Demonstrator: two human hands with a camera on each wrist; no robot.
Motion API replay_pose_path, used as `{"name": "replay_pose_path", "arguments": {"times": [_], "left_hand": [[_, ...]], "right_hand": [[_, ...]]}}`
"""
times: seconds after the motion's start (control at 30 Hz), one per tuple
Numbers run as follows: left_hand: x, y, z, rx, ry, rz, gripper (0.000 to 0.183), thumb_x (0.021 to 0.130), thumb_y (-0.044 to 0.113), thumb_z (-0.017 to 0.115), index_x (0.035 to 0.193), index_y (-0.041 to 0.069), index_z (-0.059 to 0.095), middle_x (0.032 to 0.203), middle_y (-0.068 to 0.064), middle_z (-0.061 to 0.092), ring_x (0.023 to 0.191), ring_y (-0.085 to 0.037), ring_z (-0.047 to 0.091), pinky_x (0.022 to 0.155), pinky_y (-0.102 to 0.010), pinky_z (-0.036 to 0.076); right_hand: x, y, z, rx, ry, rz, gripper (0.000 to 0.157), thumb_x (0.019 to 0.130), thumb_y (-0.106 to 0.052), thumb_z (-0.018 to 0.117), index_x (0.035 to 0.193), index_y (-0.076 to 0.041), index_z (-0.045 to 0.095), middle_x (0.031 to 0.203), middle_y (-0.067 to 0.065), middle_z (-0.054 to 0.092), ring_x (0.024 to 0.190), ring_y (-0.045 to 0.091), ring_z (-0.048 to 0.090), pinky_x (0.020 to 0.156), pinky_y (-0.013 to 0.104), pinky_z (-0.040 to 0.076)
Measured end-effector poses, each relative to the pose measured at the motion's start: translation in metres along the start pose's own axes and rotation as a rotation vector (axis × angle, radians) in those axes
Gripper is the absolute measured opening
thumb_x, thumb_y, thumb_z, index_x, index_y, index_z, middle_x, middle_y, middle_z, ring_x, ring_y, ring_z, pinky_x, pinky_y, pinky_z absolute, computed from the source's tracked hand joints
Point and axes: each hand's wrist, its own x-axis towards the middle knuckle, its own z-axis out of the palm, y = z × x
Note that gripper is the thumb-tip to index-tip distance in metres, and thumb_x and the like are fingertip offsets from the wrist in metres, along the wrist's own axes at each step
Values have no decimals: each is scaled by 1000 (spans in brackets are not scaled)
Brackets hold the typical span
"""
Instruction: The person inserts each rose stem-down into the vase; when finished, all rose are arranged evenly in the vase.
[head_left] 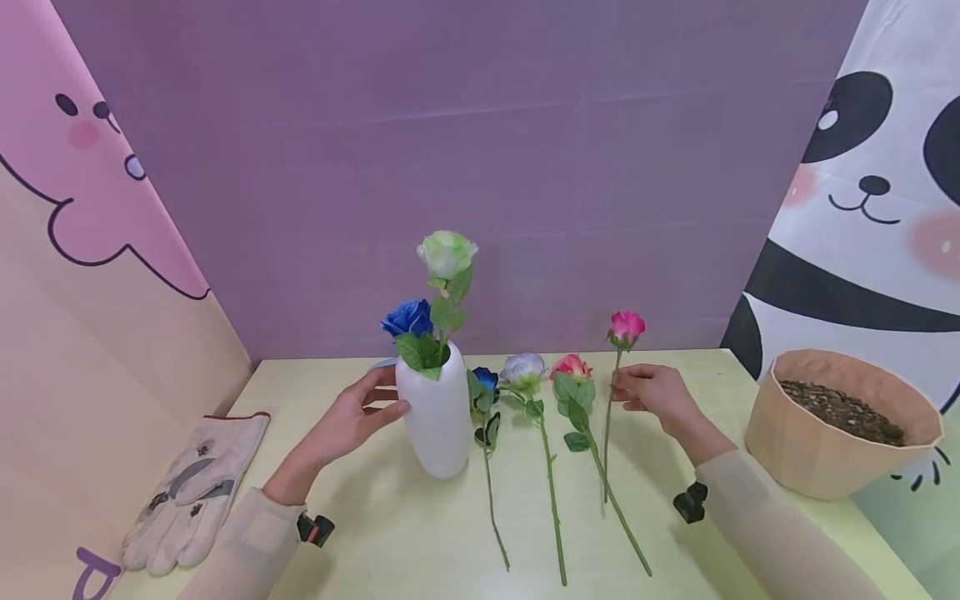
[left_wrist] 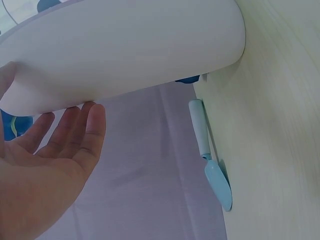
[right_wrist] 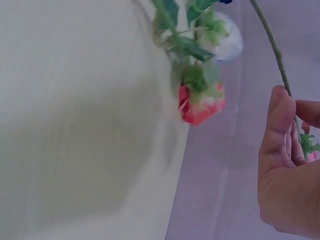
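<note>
A white vase stands on the table, holding a blue rose and a taller pale green-white rose. My left hand holds the vase at its left side, thumb in front and fingers behind. In the left wrist view, fingertips meet the white wall. With thumb and fingers my right hand pinches the stem of an upright pink rose. Between the hands lie a dark blue rose, a pale lavender-white flower and a red-pink rose, stems towards me.
At the right stands a peach-coloured pot with dark soil-like filling. White-and-grey gloves lie at the left edge. A light blue hand trowel lies behind the vase. Purple cloth hangs along the table's back edge.
</note>
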Motion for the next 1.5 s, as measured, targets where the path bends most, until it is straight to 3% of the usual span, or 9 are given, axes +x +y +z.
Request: {"name": "replay_pose_path", "arguments": {"times": [0.23, 1.2, 1.37, 1.5], "left_hand": [[-1, 2, 0, 1, 1, -11, 62, 96, 41, 66, 149, 26, 40, 147, -7, 50, 132, -35, 54, 100, -46, 55], [0, 1, 0, 12, 3, -15, 64, 95, 42, 66, 150, 26, 39, 147, -7, 50, 131, -33, 56, 99, -46, 55], [0, 1, 0, 13, 3, -14, 64, 95, 43, 66, 150, 25, 39, 147, -6, 50, 131, -33, 56, 99, -46, 55], [0, 1, -1, 11, 2, -14, 64, 95, 42, 66, 150, 25, 39, 147, -7, 50, 131, -33, 56, 99, -46, 55]], "right_hand": [[-3, -10, 3, 153, -14, 3, 48, 100, -20, 61, 133, 13, 48, 85, -13, 71, 79, 1, 72, 73, 20, 60], [-26, -70, 23, 423, 18, -127, 38, 100, -19, 62, 122, 8, 48, 93, -5, 70, 83, 4, 72, 81, 19, 59], [-28, -79, 29, 524, 25, -131, 29, 98, -16, 64, 112, 3, 49, 88, -6, 70, 80, 5, 72, 81, 21, 60], [-31, -86, 33, 556, 24, -154, 24, 100, -13, 61, 114, 3, 49, 89, -5, 70, 81, 6, 72, 81, 20, 60]]}}
